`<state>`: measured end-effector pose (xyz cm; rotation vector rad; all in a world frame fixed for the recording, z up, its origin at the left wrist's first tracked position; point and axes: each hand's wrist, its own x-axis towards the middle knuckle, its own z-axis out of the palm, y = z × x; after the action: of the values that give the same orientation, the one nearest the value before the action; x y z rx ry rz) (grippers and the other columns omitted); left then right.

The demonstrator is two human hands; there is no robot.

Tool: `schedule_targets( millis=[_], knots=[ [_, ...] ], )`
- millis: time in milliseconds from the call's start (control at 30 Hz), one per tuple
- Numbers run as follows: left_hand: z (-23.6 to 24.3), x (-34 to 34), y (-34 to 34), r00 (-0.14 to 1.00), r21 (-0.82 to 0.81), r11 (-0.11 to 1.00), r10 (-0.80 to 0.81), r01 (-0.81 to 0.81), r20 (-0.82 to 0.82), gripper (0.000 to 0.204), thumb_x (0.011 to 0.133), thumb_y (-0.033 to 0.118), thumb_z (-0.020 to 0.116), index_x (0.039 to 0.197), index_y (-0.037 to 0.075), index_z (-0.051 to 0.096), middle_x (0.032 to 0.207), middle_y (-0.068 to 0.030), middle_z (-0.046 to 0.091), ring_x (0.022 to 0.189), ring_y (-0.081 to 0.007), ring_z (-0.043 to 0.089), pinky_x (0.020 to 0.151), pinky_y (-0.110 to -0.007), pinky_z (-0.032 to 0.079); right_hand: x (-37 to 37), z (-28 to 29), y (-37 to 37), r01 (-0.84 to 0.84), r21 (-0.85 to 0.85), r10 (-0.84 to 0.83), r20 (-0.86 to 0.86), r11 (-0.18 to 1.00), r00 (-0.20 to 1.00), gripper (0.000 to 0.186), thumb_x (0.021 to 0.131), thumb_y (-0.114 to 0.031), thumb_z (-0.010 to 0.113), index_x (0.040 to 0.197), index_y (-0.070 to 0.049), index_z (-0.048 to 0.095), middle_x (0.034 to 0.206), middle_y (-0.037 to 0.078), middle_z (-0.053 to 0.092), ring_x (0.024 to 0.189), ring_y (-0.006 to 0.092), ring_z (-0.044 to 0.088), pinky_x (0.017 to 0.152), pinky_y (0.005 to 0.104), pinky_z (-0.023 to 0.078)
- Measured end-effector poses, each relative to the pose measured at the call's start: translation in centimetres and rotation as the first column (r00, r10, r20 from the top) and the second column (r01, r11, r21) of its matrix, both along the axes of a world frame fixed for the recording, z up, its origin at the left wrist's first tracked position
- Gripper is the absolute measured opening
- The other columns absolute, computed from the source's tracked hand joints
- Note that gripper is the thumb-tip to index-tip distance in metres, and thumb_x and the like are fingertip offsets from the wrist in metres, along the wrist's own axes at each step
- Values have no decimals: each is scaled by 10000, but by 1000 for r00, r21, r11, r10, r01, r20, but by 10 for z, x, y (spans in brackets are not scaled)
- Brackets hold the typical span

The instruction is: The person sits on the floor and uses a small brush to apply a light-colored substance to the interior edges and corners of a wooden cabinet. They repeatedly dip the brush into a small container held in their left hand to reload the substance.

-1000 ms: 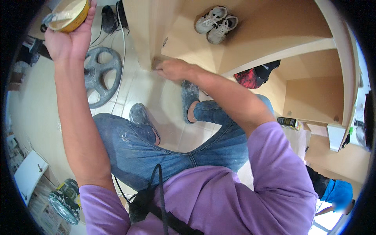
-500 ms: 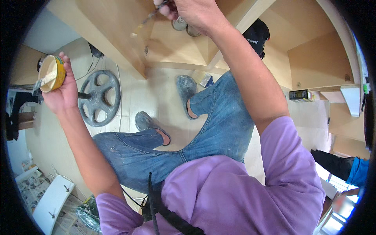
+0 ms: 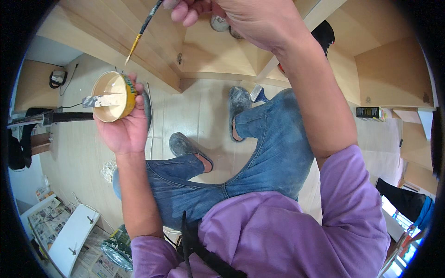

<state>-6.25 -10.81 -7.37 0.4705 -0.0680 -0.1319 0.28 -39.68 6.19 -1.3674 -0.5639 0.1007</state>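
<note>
My left hand [image 3: 121, 136] holds a small yellow tub [image 3: 129, 105] of cream-coloured paint, with a flat, paint-smeared strip [image 3: 99, 100] lying across its mouth. At the top centre, my right hand [image 3: 236, 21] grips a thin paintbrush [image 3: 147, 22] with a dark handle and a yellowish tip, which points down above the tub. Both are in front of a light wooden cabinet [image 3: 218, 62]. Pale shoes [image 3: 219, 24] inside it are partly hidden behind my right hand.
A wide brush [image 3: 259, 92] lies by my right foot [image 3: 238, 102]. A long dark bar [image 3: 69, 116] reaches toward my left hand. A white board [image 3: 72, 241] and newspapers [image 3: 101, 264] lie lower left. A tin [image 3: 367, 113] stands at right. Another person [image 3: 401, 197] shows at the right rim.
My left hand has brought the tub down and rightward. My right hand rose from the cabinet's lower edge to the top of view, where the brush now shows clearly above the tub.
</note>
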Motion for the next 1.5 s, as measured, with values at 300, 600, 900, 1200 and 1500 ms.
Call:
schedule_targets(
  millis=[300,600,900,1200,1500],
  knots=[
    [3,-8,-31,993,75,990,-121,121,-12,679,1042,524,346,1537,60,377,1388,-281,504,1107,-377,573,823,-398,600,-5,-3,2,-214,71,215,-9,974,977,169,1026,-132,630,1088,25,634,857,8,659,732,39,585,652,205,488],
    [10,-11,-45,988,252,962,-73,105,-133,703,1048,586,226,1443,65,484,1297,-249,624,983,-347,650,719,-374,553,-25,-30,31,121,-193,-68,262,974,963,253,992,-232,625,963,15,674,713,70,646,687,132,625,652,302,515],
    [9,-16,-49,990,307,948,-37,78,-138,648,1069,573,212,1367,94,531,1199,-87,678,991,-270,684,717,-420,578,-28,-36,35,150,-420,40,411,895,911,191,905,-190,678,964,-9,672,728,163,675,642,308,671,610,390,519],
    [13,-15,-52,982,279,957,-24,77,-187,691,1048,549,185,1339,40,552,1148,-136,704,950,-317,708,704,-413,583,-30,-38,38,104,-406,35,319,908,947,222,902,-218,684,972,-7,688,753,172,700,671,329,697,630,402,538],
    [12,-13,-52,983,297,949,-51,102,-175,708,1052,543,161,1348,29,547,1147,-164,697,945,-319,702,698,-405,574,-26,-41,42,142,-324,-58,256,935,965,214,927,-197,698,965,13,695,774,142,739,682,223,729,635,349,561]
  ],
)
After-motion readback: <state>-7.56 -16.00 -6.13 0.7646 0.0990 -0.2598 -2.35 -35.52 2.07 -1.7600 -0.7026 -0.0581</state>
